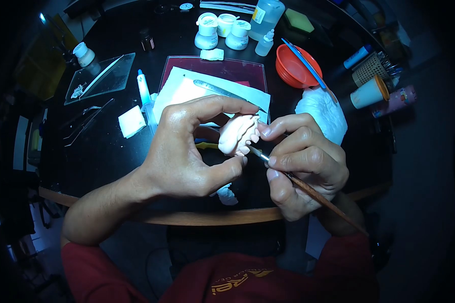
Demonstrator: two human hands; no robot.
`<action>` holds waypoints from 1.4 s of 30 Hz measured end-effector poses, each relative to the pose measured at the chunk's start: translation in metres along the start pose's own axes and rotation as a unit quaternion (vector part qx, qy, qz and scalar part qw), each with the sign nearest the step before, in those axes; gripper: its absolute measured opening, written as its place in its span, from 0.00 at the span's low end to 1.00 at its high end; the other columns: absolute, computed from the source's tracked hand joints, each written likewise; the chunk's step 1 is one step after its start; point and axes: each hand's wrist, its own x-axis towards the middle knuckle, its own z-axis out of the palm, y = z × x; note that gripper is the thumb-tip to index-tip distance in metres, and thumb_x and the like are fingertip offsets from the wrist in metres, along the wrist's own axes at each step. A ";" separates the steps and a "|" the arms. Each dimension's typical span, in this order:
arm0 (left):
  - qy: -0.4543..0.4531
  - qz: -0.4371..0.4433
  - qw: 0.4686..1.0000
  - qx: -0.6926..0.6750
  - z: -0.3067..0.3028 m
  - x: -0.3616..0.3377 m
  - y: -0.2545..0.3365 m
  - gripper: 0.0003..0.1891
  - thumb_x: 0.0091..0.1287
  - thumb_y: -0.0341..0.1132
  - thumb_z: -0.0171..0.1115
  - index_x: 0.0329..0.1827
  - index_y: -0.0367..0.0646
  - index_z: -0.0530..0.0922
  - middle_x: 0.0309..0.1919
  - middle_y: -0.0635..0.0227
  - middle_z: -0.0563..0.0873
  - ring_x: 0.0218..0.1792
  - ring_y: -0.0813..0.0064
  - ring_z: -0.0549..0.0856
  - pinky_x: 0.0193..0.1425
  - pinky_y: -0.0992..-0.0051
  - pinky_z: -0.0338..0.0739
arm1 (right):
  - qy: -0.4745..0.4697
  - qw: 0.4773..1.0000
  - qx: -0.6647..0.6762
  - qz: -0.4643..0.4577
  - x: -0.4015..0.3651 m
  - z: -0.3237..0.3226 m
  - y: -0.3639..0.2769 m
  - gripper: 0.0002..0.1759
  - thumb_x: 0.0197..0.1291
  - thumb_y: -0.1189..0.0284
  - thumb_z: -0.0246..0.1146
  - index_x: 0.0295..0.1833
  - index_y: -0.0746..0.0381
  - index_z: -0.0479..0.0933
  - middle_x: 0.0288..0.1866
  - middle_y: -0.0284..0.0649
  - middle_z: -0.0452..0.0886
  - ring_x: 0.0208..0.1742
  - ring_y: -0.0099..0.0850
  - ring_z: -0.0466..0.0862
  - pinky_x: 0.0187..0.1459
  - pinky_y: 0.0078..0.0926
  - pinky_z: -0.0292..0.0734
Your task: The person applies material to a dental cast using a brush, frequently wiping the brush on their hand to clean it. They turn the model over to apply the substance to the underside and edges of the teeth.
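Note:
Between the thumb and forefinger of my left hand (187, 146) is a pale dental model (236, 135), its row of teeth facing right. My right hand (308, 164) grips a slim brush (318, 198) with a brown wooden handle and a silver ferrule. The brush tip is right at the lower teeth of the model, and my right forefinger rests near the model's right edge. Below the model, a crumpled white tissue (227, 195) lies near the table's front edge. A metal scalpel handle (215, 88) lies behind my left hand on a white paper sheet (179, 83).
Lidded jars (206, 38) and a clear bottle (268, 17) stand at the back. A red bowl (293, 65) with a blue-handled brush across it sits right of them, by a white cloth (323, 113). At left are a glass slab (111, 76) and tweezers (88, 121).

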 end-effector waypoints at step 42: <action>-0.001 -0.009 1.000 0.000 0.001 0.000 0.004 0.33 0.55 0.25 0.74 0.67 0.29 0.79 0.59 0.53 0.86 0.59 0.67 0.88 0.65 0.65 0.85 | 0.010 1.000 -0.010 -0.009 0.000 -0.002 0.001 0.06 0.58 0.80 0.65 0.42 0.66 0.78 0.32 0.42 0.80 0.48 0.43 0.85 0.52 0.45 0.89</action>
